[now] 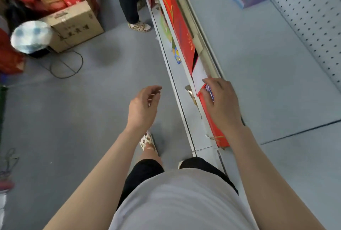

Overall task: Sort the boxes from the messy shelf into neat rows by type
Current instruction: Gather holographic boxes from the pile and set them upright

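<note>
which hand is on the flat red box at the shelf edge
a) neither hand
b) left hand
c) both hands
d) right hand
d: the right hand has its fingers curled over the top end of the flat red box standing at the front edge of the grey metal shelf, while the left hand hangs over the floor, fingers loosely curled and holding nothing.
</note>
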Demonstrator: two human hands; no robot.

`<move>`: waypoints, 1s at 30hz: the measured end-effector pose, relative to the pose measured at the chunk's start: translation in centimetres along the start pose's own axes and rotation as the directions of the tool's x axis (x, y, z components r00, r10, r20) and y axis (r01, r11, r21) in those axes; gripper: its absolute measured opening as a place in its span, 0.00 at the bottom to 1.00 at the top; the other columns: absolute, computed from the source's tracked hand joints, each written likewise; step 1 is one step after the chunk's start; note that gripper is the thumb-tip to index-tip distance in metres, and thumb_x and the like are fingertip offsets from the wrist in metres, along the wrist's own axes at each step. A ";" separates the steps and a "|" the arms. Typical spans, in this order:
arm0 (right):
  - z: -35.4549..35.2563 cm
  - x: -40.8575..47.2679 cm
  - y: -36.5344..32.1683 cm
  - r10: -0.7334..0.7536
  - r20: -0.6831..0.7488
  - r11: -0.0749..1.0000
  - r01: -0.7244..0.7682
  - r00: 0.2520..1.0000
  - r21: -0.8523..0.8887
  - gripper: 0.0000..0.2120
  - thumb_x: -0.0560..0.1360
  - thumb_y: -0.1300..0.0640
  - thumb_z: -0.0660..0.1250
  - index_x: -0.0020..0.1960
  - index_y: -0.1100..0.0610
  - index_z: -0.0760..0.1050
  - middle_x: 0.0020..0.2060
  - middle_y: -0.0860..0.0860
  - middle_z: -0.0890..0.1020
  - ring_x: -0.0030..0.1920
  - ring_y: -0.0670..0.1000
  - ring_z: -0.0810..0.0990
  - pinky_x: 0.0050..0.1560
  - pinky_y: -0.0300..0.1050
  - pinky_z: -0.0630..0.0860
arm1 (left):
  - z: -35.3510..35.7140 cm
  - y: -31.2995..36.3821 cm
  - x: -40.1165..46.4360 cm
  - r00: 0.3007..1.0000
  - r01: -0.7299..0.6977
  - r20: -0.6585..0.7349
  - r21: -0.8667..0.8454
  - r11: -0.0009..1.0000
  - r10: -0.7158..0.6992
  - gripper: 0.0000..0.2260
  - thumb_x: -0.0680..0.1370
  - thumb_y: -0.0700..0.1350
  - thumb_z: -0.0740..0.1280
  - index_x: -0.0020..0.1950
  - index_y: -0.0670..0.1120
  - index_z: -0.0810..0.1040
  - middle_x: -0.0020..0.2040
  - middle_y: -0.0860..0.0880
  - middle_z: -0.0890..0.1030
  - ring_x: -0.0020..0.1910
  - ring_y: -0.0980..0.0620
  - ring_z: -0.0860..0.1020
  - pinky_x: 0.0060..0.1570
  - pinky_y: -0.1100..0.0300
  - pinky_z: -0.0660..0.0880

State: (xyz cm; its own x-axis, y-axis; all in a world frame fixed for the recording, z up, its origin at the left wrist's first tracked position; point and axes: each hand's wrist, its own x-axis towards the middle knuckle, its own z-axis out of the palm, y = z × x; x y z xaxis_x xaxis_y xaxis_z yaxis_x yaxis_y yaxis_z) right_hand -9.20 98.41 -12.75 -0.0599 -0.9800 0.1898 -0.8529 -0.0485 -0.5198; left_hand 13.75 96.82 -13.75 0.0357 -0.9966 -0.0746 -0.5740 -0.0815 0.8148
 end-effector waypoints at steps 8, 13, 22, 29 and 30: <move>4.1 14.3 0.1 0.245 -0.178 0.962 -0.262 0.953 -0.079 0.14 0.81 0.55 0.62 0.64 0.57 0.76 0.58 0.54 0.78 0.56 0.56 0.74 0.56 0.49 0.72 | -2.2 0.8 20.3 0.967 -0.176 0.190 0.005 0.984 0.172 0.11 0.80 0.43 0.64 0.60 0.53 0.79 0.52 0.59 0.80 0.47 0.70 0.75 0.44 0.79 0.67; 3.4 22.0 1.0 0.420 -0.266 0.888 -0.453 0.868 -0.077 0.16 0.82 0.53 0.61 0.67 0.56 0.74 0.62 0.55 0.77 0.61 0.57 0.72 0.61 0.50 0.70 | -2.5 3.2 32.2 0.882 -0.334 0.342 -0.030 0.942 0.324 0.12 0.80 0.43 0.64 0.61 0.55 0.78 0.52 0.62 0.78 0.48 0.70 0.75 0.46 0.76 0.69; -0.4 35.6 8.8 0.733 -0.331 0.594 -0.797 0.594 -0.112 0.25 0.83 0.46 0.55 0.70 0.65 0.68 0.63 0.64 0.75 0.62 0.63 0.72 0.63 0.54 0.67 | 3.9 10.5 47.7 0.678 -0.593 0.510 -0.047 0.804 0.530 0.13 0.80 0.44 0.64 0.65 0.52 0.77 0.58 0.53 0.79 0.54 0.56 0.78 0.57 0.54 0.76; 1.3 43.7 13.4 0.909 -0.210 0.313 -0.923 0.360 -0.226 0.43 0.76 0.28 0.49 0.70 0.64 0.68 0.60 0.61 0.74 0.60 0.59 0.70 0.50 0.47 0.64 | 9.8 14.9 55.8 0.550 -0.722 0.616 0.010 0.692 0.564 0.15 0.80 0.46 0.64 0.67 0.52 0.75 0.61 0.52 0.77 0.55 0.54 0.78 0.57 0.57 0.74; 1.6 44.3 13.6 0.921 -0.232 0.276 -0.945 0.312 -0.176 0.47 0.73 0.24 0.52 0.68 0.67 0.69 0.59 0.61 0.73 0.60 0.59 0.70 0.50 0.46 0.65 | 10.8 15.4 56.6 0.528 -0.737 0.639 0.017 0.676 0.560 0.15 0.80 0.46 0.64 0.68 0.52 0.74 0.62 0.52 0.77 0.56 0.53 0.78 0.58 0.56 0.74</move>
State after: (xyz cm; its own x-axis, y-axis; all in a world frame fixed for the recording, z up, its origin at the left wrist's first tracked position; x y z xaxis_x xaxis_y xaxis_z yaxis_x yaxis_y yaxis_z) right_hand -22.61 54.05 -12.70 -0.9248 -0.3060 -0.2260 -0.2702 0.9466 -0.1759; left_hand -1.91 39.32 -11.58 -0.8249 -0.5630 0.0495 -0.4282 0.6797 0.5956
